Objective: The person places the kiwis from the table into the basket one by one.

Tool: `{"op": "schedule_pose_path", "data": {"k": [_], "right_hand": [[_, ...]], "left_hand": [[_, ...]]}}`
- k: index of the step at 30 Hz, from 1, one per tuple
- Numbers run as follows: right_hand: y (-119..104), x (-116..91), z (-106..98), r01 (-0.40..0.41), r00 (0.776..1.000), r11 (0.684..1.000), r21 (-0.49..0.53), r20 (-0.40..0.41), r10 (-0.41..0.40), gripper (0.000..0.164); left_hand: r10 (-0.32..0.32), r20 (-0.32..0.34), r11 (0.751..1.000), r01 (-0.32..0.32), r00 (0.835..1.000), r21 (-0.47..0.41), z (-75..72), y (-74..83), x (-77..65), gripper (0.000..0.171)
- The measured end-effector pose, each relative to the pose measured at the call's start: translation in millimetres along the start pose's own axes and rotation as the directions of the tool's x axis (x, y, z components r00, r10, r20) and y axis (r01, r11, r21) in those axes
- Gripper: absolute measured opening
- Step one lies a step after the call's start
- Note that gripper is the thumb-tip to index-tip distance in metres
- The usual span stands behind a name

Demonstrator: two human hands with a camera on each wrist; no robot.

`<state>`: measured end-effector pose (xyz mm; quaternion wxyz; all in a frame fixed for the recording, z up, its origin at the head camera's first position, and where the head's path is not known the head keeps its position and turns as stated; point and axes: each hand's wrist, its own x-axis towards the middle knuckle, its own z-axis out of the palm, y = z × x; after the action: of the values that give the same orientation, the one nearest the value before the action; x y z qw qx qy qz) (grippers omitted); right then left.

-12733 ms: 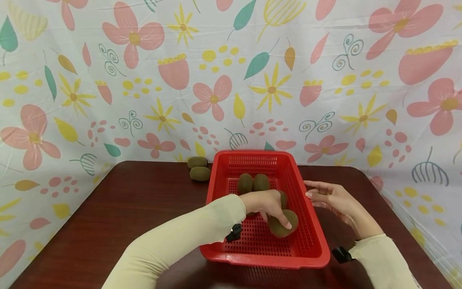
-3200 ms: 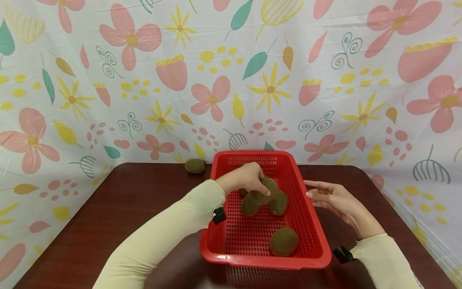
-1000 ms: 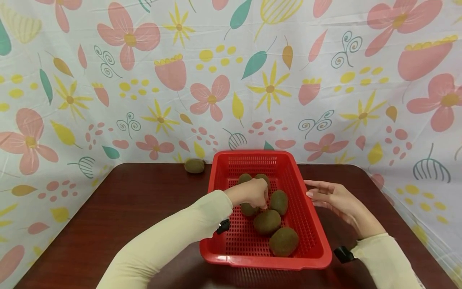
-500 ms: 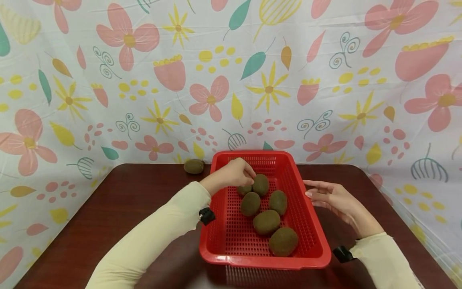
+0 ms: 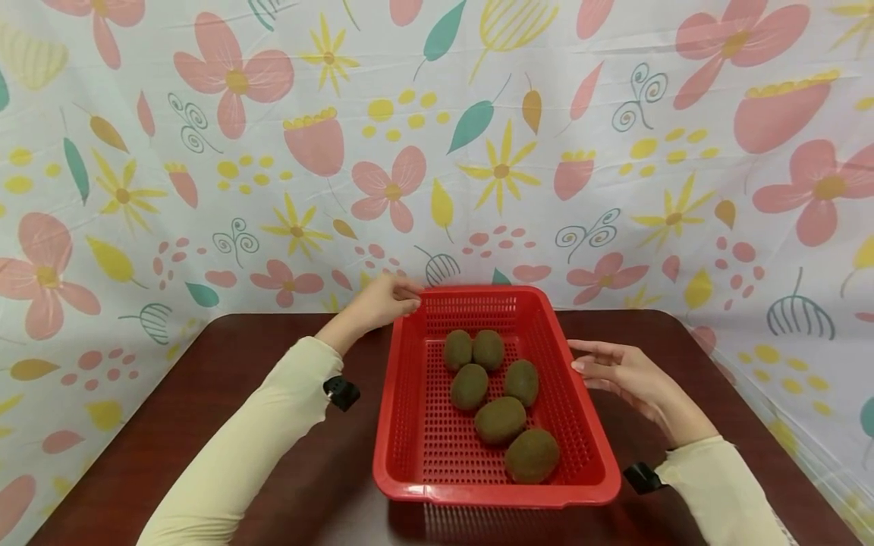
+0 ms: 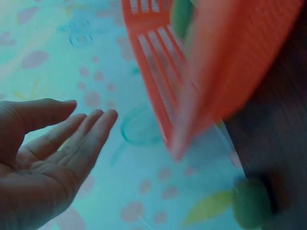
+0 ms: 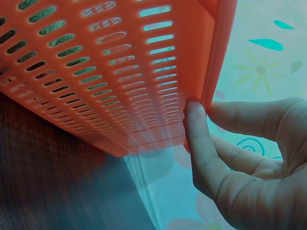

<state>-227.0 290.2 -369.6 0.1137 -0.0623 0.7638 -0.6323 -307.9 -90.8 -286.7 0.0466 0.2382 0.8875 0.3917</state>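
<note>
In the head view a red plastic basket [image 5: 495, 489] stands on the table with several brown kiwis [image 5: 501, 421] inside. My left hand [image 5: 382, 302] is at its far left corner, fingers extended and holding nothing. The left wrist view shows that palm [image 6: 57, 163] beside the blurred basket rim [image 6: 211, 57], apart from it. One loose kiwi [image 6: 252, 203] lies outside the basket; my left hand and arm hide it in the head view. My right hand [image 5: 631, 375] touches the right rim with thumb and fingertips; the right wrist view shows its thumb [image 7: 204, 143] against the basket.
The dark wooden table [image 5: 273, 356] reaches back to a white sheet [image 5: 437, 152] printed with flowers and leaves. Slotted basket walls [image 7: 96, 72] fill much of the right wrist view.
Earlier my left hand moved a kiwi from beside the basket into it and shifted kiwis inside. Since then it has let go and swung left, out over the loose kiwi. My right hand stays put.
</note>
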Motion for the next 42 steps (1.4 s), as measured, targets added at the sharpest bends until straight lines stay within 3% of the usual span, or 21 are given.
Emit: {"op": "schedule_pose_path", "data": {"k": [4, 9, 16, 22, 26, 30, 38, 42], "right_hand": [[0.6, 0.1, -0.1, -0.001, 1.0, 1.0, -0.006, 0.001, 0.001, 0.063], [2.2, 0.7, -0.1, 0.006, 1.0, 1.0, -0.01, 0.0, -0.006, 0.062], [2.2, -0.5, -0.4, -0.003, 1.0, 1.0, 0.013, 0.008, 0.003, 0.063], [1.5, -1.5, 0.0, 0.001, 1.0, 1.0, 0.01, -0.002, -0.001, 0.063], [2.3, -0.5, 0.0, 0.006, 1.0, 1.0, 0.006, 0.002, -0.006, 0.063], [3.1, 1.4, -0.2, 0.008, 1.0, 1.0, 0.001, 0.009, -0.008, 0.062], [1.4, 0.1, -1.4, 0.006, 1.0, 1.0, 0.001, 0.01, -0.006, 0.062], [0.4, -0.3, -0.3, 0.011, 1.0, 1.0, 0.008, 0.012, -0.011, 0.062]], "left_hand": [[0.013, -0.065, 1.0, -0.012, 0.998, 0.02, -7.9, -25.7, -1.6, 0.031], [-0.007, -0.14, 0.997, 0.017, 0.99, 0.069, -14.9, -53.6, -2.8, 0.031], [-0.011, -0.176, 0.995, 0.029, 0.984, 0.1, -20.0, -90.0, -2.5, 0.035], [0.027, -0.2, 0.971, 0.022, 0.979, 0.236, -15.6, -122.6, 5.2, 0.038], [0.045, -0.184, 0.923, 0.03, 0.982, 0.385, -12.3, -137.6, 9.5, 0.041], [0.044, -0.145, 0.856, 0.037, 0.989, 0.516, -9.2, -145.9, 12.5, 0.043], [0.026, -0.09, 0.728, 0.043, 0.996, 0.684, 1.4, -151.3, 18.9, 0.041], [0.016, -0.084, 0.691, 0.05, 0.996, 0.721, 7.1, -154.4, 21.8, 0.045]]}}
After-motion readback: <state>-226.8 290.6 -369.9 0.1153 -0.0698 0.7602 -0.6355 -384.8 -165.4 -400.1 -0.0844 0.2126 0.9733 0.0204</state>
